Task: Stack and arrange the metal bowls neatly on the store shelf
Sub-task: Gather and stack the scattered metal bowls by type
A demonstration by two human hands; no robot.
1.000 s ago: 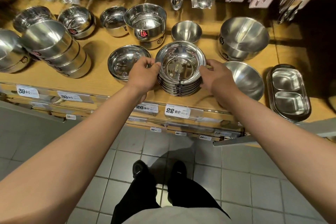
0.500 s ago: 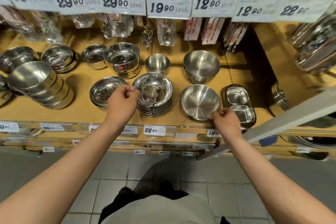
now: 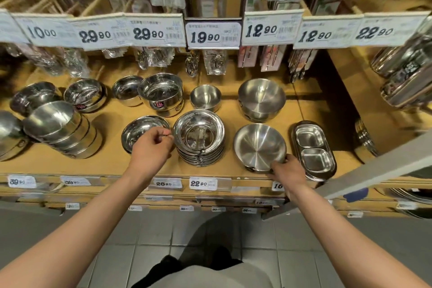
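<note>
Head view, shelf (image 3: 315, 110): you face a wooden store shelf carrying steel bowls in two rows, under a rail of price tags (image 3: 211, 34).
Head view, centre stack (image 3: 199, 138): nested shiny bowls stand at the front middle, rims roughly aligned.
Head view, left hand (image 3: 149, 151): your left hand hovers at 9 o'clock of the centre stack. The fingers are curled loosely and appear to grip nothing. The fingertips lie just beside the top rim; whether they touch it cannot be told.
Head view, single shiny bowl (image 3: 138, 130): it sits at 9 o'clock of the stack, partly under your left hand.
Head view, matte bowl (image 3: 260, 147): this wide bowl sits at 3 o'clock of the stack, tilted toward you.
Head view, right hand (image 3: 288, 168): your right hand pinches the matte bowl's near rim at about 5 o'clock, fingers narrow on the edge.
Head view, divided tray (image 3: 314, 149): it lies just beside the matte bowl at 3 o'clock.
Handling: judge the bowls rigid, light and slippery, with thin rims. Take hold at the rim, on opposite sides, and expect the polished walls to slide when nested.
</note>
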